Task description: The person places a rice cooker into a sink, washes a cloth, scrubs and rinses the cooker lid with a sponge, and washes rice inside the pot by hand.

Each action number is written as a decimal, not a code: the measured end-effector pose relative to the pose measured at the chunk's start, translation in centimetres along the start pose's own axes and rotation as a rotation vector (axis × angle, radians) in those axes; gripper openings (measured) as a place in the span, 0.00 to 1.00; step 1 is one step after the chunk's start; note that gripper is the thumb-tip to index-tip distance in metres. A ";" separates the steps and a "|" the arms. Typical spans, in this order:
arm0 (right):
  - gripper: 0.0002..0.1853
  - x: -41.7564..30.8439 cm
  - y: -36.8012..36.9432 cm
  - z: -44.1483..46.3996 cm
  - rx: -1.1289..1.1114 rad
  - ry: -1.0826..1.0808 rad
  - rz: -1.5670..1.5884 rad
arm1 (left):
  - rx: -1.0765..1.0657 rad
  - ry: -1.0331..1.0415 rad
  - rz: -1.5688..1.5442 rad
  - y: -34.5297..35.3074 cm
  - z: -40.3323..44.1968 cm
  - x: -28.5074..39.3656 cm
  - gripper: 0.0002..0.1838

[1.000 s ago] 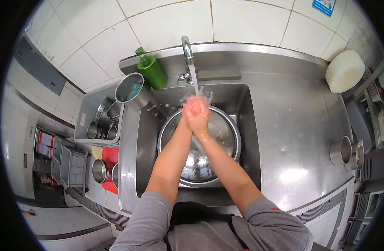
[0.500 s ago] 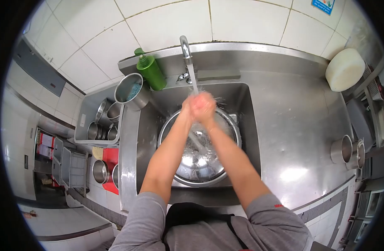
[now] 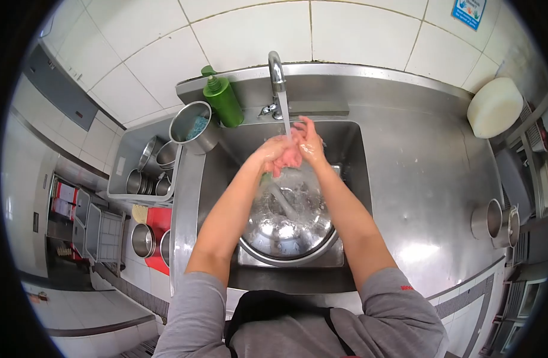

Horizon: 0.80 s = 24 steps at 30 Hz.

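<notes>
Water runs from the curved metal faucet (image 3: 276, 71) onto both my hands. My left hand (image 3: 280, 153) is palm up with its fingers spread and wet, touching the other hand. Beside it on the right, my right hand (image 3: 308, 142) has its fingers apart and raised beside the stream. Neither hand holds an object. Under them a large round metal lid (image 3: 286, 230) with a bar handle lies in the steel sink (image 3: 357, 179), wet and shiny, its far part hidden by my hands.
A green pump bottle (image 3: 224, 100) and a metal pot (image 3: 193, 128) with something blue inside stand at the sink's back left. Further left, a grey bin (image 3: 120, 173) holds metal pots. Two metal cups (image 3: 486, 219) and a whitish round block (image 3: 495, 107) are at the right.
My hands were clasped together under the water; now they have come partly apart with fingers spread. The view has shifted slightly, and more of the lid shows between my forearms.
</notes>
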State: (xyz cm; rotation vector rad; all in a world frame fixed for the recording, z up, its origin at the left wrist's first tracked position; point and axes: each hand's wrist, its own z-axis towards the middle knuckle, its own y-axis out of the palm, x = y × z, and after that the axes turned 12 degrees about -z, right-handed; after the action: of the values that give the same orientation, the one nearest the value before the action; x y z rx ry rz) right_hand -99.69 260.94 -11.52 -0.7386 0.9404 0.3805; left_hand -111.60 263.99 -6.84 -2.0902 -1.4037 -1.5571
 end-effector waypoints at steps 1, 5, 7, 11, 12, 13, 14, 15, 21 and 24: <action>0.12 0.1 -0.1 0.7 -0.139 -0.049 0.168 | 0.000 0.005 -0.004 0.3 -0.7 0.9 0.13; 0.13 -1.4 -3.3 3.6 -0.457 0.071 0.209 | -0.099 -0.023 0.425 -1.0 -1.4 3.8 0.17; 0.12 -2.4 -4.5 3.7 -0.379 0.420 0.869 | -0.164 -0.030 0.356 -4.1 -0.9 3.0 0.17; 0.11 -5.7 -2.5 -0.7 -0.093 0.245 0.962 | -0.027 0.170 -0.712 -1.6 -0.7 -0.2 0.20; 0.11 -5.6 -2.5 -0.6 -0.092 0.241 0.960 | 0.035 0.203 -0.774 -1.7 1.6 -2.0 0.19; 0.12 -5.3 -2.4 -0.5 -0.080 0.189 0.785 | 0.034 0.203 -0.775 -0.9 2.1 -2.3 0.19; 0.13 -4.9 -2.1 -0.7 -0.071 0.143 0.610 | 0.078 0.206 -0.681 -0.2 2.4 -2.7 0.17; 0.14 -4.3 -1.8 -1.1 -0.068 0.101 0.434 | 0.127 0.205 -0.590 0.2 2.5 -3.3 0.16; 0.18 -2.0 -1.9 0.8 -0.195 -0.200 -0.114 | -0.193 0.147 -0.147 -2.2 0.5 -0.6 0.11; 0.18 -2.5 -2.2 2.4 -0.215 -0.344 -0.238 | -0.089 0.463 0.382 -0.3 -2.1 -0.9 0.13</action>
State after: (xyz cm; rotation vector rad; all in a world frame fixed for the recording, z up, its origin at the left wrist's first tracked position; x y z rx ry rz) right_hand -98.35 261.20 -7.60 -0.9359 0.4855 0.3866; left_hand -113.14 262.33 -6.82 -1.7444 -0.7439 -1.7960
